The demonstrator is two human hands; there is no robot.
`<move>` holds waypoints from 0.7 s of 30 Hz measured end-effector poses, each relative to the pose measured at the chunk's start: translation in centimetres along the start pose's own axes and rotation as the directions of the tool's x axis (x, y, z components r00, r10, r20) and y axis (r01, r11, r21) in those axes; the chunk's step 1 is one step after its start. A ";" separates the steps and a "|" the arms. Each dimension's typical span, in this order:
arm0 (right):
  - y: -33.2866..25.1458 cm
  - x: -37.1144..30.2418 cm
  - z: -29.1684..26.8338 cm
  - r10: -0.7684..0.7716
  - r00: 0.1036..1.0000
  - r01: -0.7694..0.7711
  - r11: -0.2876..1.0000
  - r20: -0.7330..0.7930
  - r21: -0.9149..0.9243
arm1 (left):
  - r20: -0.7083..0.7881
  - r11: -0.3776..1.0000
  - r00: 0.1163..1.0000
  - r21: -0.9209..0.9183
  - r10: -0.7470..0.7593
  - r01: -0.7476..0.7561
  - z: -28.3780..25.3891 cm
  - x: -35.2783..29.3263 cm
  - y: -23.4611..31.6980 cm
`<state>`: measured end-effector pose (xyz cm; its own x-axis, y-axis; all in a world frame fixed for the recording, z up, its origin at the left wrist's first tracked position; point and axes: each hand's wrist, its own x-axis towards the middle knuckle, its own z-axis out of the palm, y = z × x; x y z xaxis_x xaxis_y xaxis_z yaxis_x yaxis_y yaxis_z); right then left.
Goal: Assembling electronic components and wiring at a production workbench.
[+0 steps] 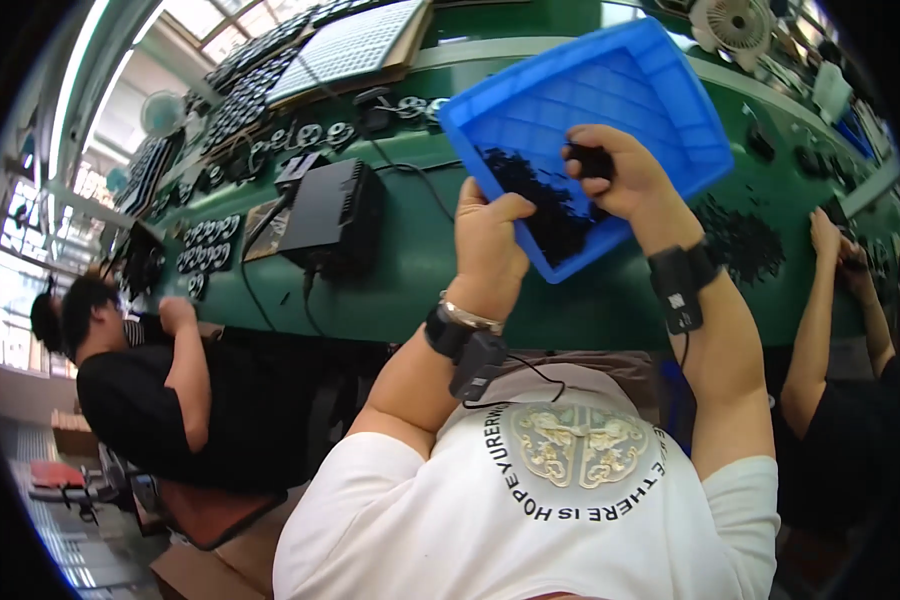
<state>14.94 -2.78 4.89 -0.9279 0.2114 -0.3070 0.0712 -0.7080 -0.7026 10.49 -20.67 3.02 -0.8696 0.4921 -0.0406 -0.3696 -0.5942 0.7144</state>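
Observation:
A blue plastic bin (715, 135) is tilted up over the green table in front of me. Small black parts (545, 205) lie heaped along its lower left side. My left hand (490, 235) grips the bin's near left rim, the thumb over the edge. Above the bin's inside, my right hand (620, 170) is closed around a clump of black parts (592, 162); the single pieces are too small to tell apart. More loose black parts (740, 240) are spread on the table to the right of the bin.
On the green table (410, 290), a black box-shaped device (335, 215) with cables stands to the left. Rows of ring-shaped parts (208, 245) lie beyond it. A white tray (345, 45) and a fan (735, 25) are at the back. Co-workers sit on both sides.

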 end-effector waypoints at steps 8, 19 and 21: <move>-1.9 -2.7 -1.7 -0.275 0.951 0.274 0.961 0.142 0.026 | -0.042 0.997 0.998 -0.070 -0.042 0.039 0.7 -0.6 0.7; -4.8 -8.1 -15.3 -0.460 0.815 0.223 0.810 -0.352 -0.542 | -0.168 0.995 0.982 0.066 0.088 -0.078 -1.2 1.5 3.0; -2.6 -7.9 -17.0 -0.540 0.765 0.102 0.641 -0.351 -0.761 | -0.147 0.995 0.987 0.083 0.066 -0.054 -1.0 1.1 3.5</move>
<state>28.28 8.88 -1.74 -0.6198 0.7805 -0.0814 0.2291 0.0808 -0.9700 7.89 -22.86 4.78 -0.9306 0.3532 -0.0957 -0.2938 -0.5653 0.7708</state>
